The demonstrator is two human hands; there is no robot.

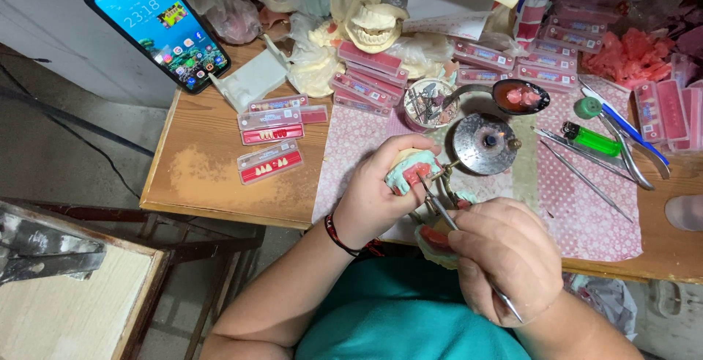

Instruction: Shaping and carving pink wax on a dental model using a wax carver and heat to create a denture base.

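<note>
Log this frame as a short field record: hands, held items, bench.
left hand: grips a pale green dental model with pink wax
right hand: holds a thin metal tool, tip at the model
surface: wooden table with pink patterned cloth
nearby: round metal burner, green lighter, red tooth cards, phone propped upper left

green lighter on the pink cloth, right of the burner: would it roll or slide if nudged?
The green lighter lies flat on the patterned cloth, so it probably slides rather than rolls. Small and plastic-looking, it is likely light and stiff. Thin metal tools lie right beside it, so a push could well knock them along.
</note>
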